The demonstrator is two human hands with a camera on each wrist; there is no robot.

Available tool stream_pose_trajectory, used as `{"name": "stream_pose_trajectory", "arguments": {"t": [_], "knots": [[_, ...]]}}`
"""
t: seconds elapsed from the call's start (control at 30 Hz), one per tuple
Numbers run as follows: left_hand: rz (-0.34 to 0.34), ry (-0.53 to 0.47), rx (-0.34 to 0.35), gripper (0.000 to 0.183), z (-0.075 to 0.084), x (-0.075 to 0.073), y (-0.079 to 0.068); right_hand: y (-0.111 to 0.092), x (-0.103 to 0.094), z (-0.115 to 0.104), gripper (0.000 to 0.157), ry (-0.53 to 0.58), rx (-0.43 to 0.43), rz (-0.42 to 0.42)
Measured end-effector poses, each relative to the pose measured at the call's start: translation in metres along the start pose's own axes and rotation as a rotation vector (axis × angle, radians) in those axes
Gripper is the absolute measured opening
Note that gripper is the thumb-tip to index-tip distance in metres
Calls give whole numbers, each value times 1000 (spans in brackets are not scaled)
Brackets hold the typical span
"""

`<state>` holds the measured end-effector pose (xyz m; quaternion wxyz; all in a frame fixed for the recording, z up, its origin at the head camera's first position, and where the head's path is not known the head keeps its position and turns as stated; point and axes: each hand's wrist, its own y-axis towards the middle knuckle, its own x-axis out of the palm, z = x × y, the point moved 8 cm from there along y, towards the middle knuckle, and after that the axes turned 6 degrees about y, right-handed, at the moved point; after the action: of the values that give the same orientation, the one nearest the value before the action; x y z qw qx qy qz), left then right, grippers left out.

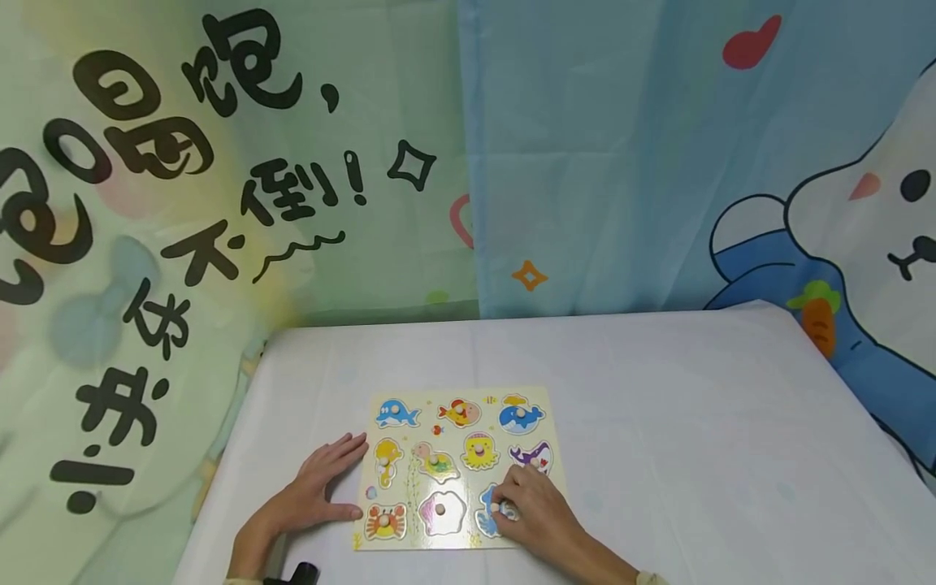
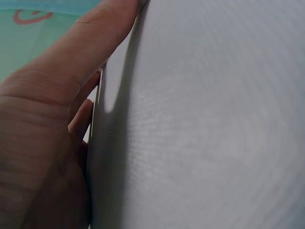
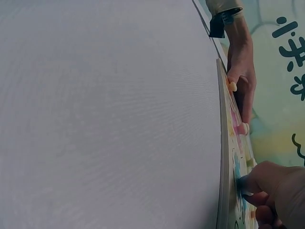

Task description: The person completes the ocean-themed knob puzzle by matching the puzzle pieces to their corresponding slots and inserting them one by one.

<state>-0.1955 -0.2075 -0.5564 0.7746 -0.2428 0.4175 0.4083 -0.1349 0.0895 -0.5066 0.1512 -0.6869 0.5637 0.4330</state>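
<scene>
A pale yellow knobbed puzzle board (image 1: 471, 481) with several sea-animal pieces lies flat on the white table. My right hand (image 1: 537, 512) is over its lower right corner, pinching a blue puzzle piece (image 1: 486, 520) by its knob; the hand partly covers this piece. In the right wrist view, thumb and finger of the right hand (image 3: 281, 191) meet at the blue piece close to the board. My left hand (image 1: 314, 483) rests at the board's left side, fingers extended and thumb at the edge near the crab piece (image 1: 385, 522). The left wrist view shows the left hand (image 2: 43, 105) beside the tabletop.
A white cloth (image 1: 695, 431) covers the table around the board. Behind stand printed curtains (image 1: 563, 162), green with black writing on the left, blue with a white cartoon animal (image 1: 855, 219) on the right. A black strap-like object (image 1: 301, 574) is by the left wrist.
</scene>
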Motion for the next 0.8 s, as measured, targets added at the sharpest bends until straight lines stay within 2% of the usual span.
{"name": "stream_pose_trajectory", "arguments": {"t": [0.33,0.6,0.7,0.8], "knots": [[10,-15,24,92,4,-1,-1,-4,3,5,11,-1,44,-44],[21,-11,44,85,4,1,-4,-11,-2,7,29,-78,46,42],[14,-36,-5,82,2,2,-7,-11,-6,9,37,-110,47,63],[-8,-82,-112,87,-2,3,-9,-9,-11,12,46,-170,42,79]]}}
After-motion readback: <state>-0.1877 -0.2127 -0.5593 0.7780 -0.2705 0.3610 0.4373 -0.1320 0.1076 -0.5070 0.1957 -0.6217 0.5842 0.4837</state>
